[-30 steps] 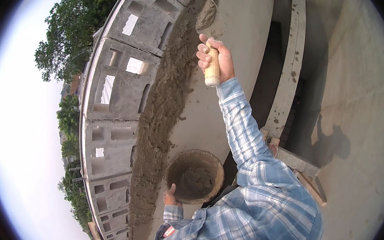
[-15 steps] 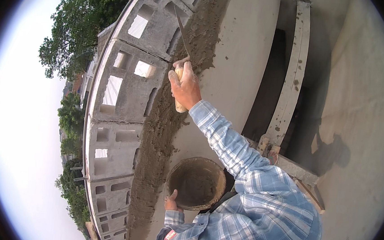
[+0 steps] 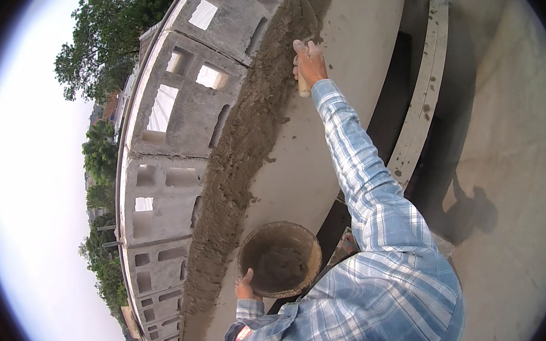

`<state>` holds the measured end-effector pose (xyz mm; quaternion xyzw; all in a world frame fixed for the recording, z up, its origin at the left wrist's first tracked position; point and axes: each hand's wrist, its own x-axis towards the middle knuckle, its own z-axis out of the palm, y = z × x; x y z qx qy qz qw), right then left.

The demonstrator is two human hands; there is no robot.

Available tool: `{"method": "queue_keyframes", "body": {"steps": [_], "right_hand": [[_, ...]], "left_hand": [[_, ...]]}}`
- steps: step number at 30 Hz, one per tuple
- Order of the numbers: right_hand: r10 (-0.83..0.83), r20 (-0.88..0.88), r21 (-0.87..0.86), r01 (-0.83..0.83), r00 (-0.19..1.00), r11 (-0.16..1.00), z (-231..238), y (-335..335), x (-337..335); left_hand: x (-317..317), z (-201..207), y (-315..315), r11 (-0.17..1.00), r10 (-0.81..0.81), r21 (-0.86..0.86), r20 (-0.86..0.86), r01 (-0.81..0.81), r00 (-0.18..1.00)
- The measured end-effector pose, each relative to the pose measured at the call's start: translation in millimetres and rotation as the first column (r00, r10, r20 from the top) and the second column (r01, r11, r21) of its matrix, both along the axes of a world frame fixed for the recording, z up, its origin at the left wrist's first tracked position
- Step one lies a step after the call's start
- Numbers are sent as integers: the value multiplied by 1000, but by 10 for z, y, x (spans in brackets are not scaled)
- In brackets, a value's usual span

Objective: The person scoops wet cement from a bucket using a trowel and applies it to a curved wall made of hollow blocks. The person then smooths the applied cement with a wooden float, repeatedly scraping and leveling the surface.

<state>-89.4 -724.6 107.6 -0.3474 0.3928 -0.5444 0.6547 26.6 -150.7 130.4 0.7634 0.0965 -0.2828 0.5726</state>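
My right hand [image 3: 311,62] is stretched far forward, closed round the wooden handle of a trowel [image 3: 303,87]. The trowel's blade lies against the rough strip of wet mortar [image 3: 240,136], near the strip's far end. Down at the front, my left hand [image 3: 246,285] grips the near left rim of a round bucket [image 3: 313,258], thumb over the edge and fingers hidden below. Inside the bucket is grey mortar [image 3: 283,263], lower than the rim.
Left of the mortar runs a row of concrete breeze blocks [image 3: 183,128] with openings through them. A smooth grey surface [image 3: 313,145] borders the mortar on the right. Beyond a dark gap lies a long pale beam [image 3: 422,86]. Trees [image 3: 100,41] stand past the blocks.
My right hand has moved farther forward and right, bringing the trowel from beside the blocks onto the mortar. The left hand and bucket have hardly moved.
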Motion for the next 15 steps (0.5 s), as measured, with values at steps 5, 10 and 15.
{"method": "queue_keyframes", "body": {"steps": [5,10,15], "right_hand": [[206,216,16,-214,954,977,288,942,135],[315,948,-250,-505,45,826,496,1325,-180],[158,878,-134,-84,453,987,1233,1490,-937]], "left_hand": [[217,-214,12,999,-49,18,20,49,999],[332,-326,-103,993,-118,-10,15,118,993],[60,-15,-259,992,-95,-84,13,95,995]]}}
